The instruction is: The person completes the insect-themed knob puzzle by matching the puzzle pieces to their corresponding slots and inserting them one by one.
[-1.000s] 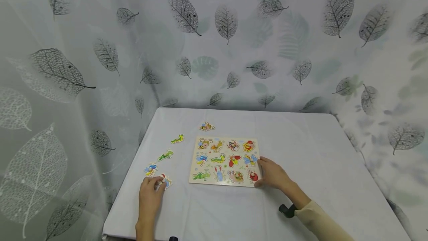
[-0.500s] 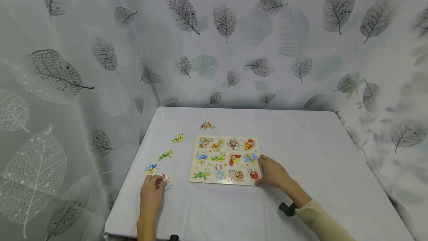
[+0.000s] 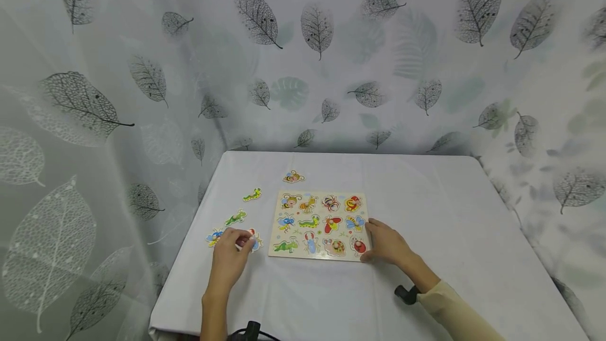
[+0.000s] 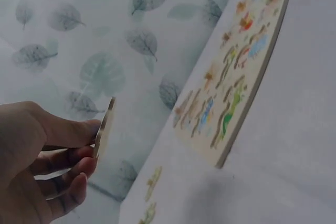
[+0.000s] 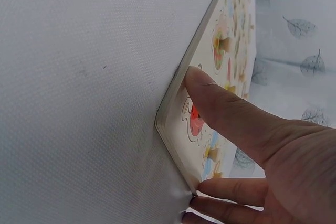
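Observation:
My left hand (image 3: pixel 230 257) pinches a thin red, white and blue puzzle piece (image 3: pixel 256 241) between thumb and fingers, left of the puzzle board. In the left wrist view that puzzle piece (image 4: pixel 105 129) is seen edge-on, tilted up. The pale wooden insect puzzle board (image 3: pixel 276 236) lies flat, its knobbed pieces set in rows. At its near right corner my right hand (image 3: pixel 385 243) grips the board, thumb on the front edge and fingers along the right side. The right wrist view shows the thumb (image 5: pixel 226 108) beside a red ladybug piece (image 5: pixel 196 121).
Loose pieces lie left of and behind the board: a bee (image 3: pixel 293 177), a caterpillar (image 3: pixel 252 194), a green grasshopper (image 3: pixel 235 218) and a blue fly (image 3: pixel 214 237), partly covered by the left hand. A leaf-print curtain (image 3: pixel 293 114) hangs behind the white-covered table (image 3: pixel 426 199).
My left hand has moved right and slightly away from me, carrying the red and blue piece toward the board. The right hand keeps its hold on the board.

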{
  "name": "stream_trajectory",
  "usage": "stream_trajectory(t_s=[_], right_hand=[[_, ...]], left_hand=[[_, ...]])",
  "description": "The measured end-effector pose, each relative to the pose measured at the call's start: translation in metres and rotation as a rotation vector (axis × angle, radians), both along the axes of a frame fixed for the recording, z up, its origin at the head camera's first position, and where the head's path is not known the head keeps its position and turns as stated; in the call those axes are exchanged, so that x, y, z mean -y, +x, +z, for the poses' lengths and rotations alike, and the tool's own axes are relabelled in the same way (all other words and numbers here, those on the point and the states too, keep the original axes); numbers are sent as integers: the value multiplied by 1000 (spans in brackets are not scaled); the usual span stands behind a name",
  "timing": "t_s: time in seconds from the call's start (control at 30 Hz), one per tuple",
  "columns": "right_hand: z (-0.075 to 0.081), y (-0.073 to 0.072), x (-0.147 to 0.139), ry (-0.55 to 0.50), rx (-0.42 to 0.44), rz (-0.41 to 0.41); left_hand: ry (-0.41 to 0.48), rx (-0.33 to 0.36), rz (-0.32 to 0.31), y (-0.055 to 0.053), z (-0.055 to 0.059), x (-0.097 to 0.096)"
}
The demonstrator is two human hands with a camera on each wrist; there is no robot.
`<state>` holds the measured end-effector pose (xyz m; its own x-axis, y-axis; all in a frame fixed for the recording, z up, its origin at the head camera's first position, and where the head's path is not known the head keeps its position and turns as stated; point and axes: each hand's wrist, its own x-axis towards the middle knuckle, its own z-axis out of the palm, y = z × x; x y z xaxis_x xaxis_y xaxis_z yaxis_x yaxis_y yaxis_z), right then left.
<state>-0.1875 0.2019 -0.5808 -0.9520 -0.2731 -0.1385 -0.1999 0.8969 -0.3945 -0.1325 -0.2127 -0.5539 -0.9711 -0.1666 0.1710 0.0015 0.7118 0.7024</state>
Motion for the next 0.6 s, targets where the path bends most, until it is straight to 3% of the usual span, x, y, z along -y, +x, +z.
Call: stream_trajectory(t_s=[0.17,0.3,0.6], right_hand=[[2,0,0,4,-1,0],[3,0,1,3,8,-8],[-2,-1,0,21,19,-29]], left_hand=[[9,-40,-97,-14,11,-30],[23,-65,-187,-25,12,-52],[15,-47,-342,-44,-7,-94]])
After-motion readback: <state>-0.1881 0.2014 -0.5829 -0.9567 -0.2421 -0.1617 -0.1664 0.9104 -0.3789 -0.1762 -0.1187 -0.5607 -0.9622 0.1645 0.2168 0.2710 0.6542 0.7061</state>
